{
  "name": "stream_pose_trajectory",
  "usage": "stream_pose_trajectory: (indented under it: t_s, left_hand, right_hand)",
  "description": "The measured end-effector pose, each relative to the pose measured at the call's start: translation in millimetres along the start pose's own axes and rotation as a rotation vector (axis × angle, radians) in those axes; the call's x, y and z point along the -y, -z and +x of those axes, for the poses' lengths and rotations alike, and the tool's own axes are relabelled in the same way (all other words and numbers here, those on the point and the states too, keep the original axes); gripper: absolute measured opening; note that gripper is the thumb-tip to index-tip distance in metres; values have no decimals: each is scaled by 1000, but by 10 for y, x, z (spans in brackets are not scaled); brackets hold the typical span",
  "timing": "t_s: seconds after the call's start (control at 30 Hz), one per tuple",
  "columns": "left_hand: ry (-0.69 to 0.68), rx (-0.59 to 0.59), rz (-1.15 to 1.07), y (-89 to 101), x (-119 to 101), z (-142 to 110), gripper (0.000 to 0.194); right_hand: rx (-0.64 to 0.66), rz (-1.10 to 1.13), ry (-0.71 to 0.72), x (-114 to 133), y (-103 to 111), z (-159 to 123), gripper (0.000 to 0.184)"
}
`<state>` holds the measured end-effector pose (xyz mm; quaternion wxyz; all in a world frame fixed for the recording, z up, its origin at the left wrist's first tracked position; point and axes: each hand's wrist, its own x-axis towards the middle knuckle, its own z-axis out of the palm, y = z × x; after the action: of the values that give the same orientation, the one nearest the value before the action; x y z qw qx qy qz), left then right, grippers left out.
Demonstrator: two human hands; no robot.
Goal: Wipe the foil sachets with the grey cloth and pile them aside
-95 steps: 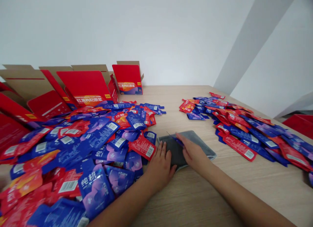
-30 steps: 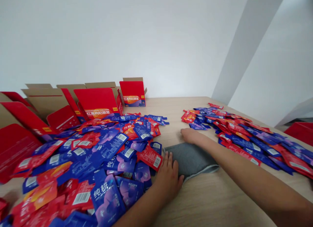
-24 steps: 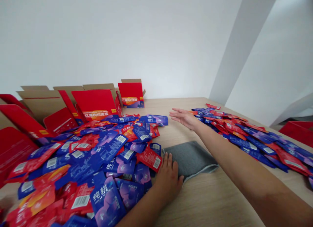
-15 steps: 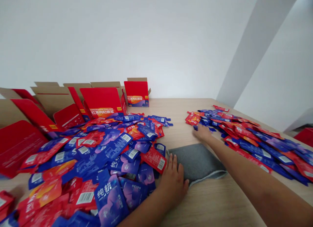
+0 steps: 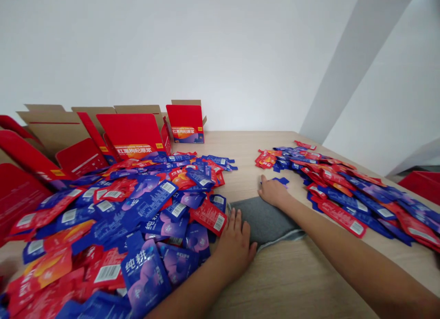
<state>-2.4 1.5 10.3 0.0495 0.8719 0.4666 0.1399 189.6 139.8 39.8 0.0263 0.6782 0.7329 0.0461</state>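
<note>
My left hand (image 5: 235,243) lies palm down with its fingers stretched over the left edge of a grey cloth (image 5: 271,222), which rests flat on the table. Beside those fingers is a red pouch (image 5: 210,214), at the border of a big heap of red and blue pouches (image 5: 151,204). Past the cloth's far edge, my right hand (image 5: 274,191) is closed over a blue pouch (image 5: 282,180) lying on the table. Parts of this pouch show on both sides of the fingers; the grip itself is partly hidden.
More red and blue pouches (image 5: 343,186) lie in a long pile on the right. Open red cartons (image 5: 130,131) stand at the back left, and a smaller-looking carton (image 5: 186,124) is near the wall. Pale wooden table (image 5: 292,282) runs between the piles.
My right hand has come back toward me and slightly left, and the blue pouch has slid with it away from the right pile. My left hand stays on the cloth. The view has shifted slightly.
</note>
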Motion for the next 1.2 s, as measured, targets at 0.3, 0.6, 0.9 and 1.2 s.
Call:
stream_pose_trajectory:
  t_s: [0.3,0.6,0.9,1.2]
  left_hand:
    - [-9,-3,34,26,5,-8,48]
    - [-28,-70,37,-55,22,-19,44]
    - [-57,-79,43,-86,45,-19,46]
    - [-35,-26,56,-8,15,-13,48]
  right_hand:
    - [-171,228,70,-439,9,-315,51]
    - [-354,440,574,164,-85,-1017,46]
    - [-207,297,567,322,-294,-1163,49]
    - [-300,450,395,-28,-388,-944,39]
